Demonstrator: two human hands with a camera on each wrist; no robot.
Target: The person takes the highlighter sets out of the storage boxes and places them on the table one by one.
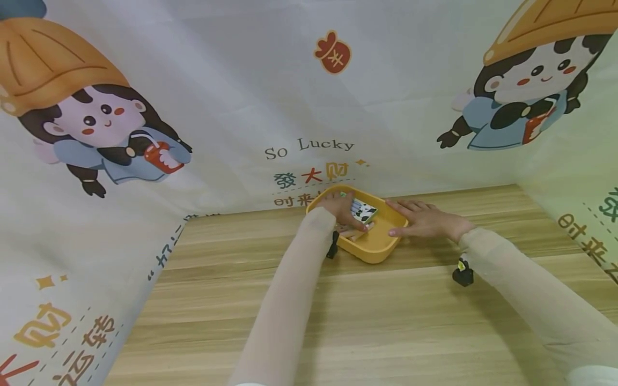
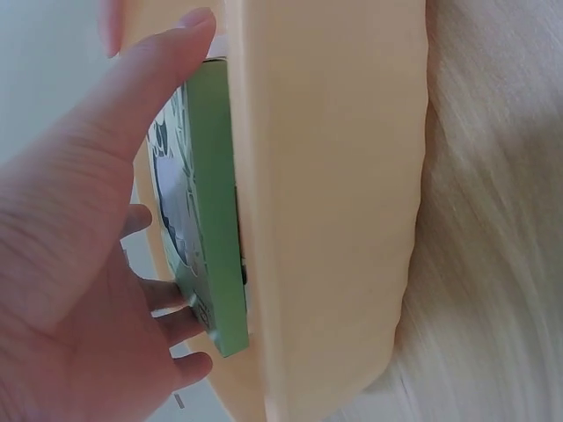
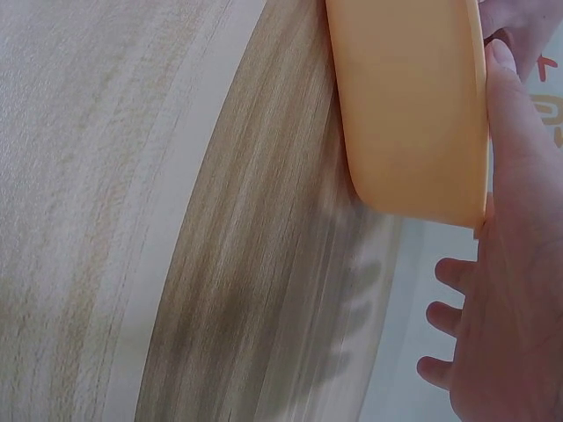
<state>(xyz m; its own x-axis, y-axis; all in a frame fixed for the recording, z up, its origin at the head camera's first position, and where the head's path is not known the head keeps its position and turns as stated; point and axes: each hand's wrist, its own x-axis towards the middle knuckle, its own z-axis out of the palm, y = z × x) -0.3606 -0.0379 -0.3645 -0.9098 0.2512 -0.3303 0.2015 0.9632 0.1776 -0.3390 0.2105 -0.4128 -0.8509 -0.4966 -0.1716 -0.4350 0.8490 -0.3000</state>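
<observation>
A small green box (image 1: 363, 210) lies inside a yellow tray (image 1: 374, 245) at the far edge of the wooden table (image 1: 338, 321), close to the printed cloth backdrop (image 1: 241, 96). In the head view the box's long axis runs on a diagonal, from the tray's far-left side toward its near-right side, and it lies flat with its broad printed face up. That face is white with a black-and-white cartoon figure and some blue stripes; the thin side walls are plain green, as the left wrist view shows, where the box (image 2: 207, 220) sits edge-on against the tray's inner wall.

The left hand (image 1: 345, 214) reaches into the tray and grips the box, with the thumb along one edge and the curled fingers (image 2: 180, 325) wrapped round the opposite edge. The right hand (image 1: 425, 220) lies flat beside the tray's right side, fingers straight and together, the thumb (image 3: 519, 132) pressed against the tray's rim; it holds nothing.

The tray is a shallow square dish with rounded corners, turned so that one corner points toward the person. Both forearms wear pale sleeves, each with a small black camera mount (image 1: 462, 274) at the wrist
</observation>
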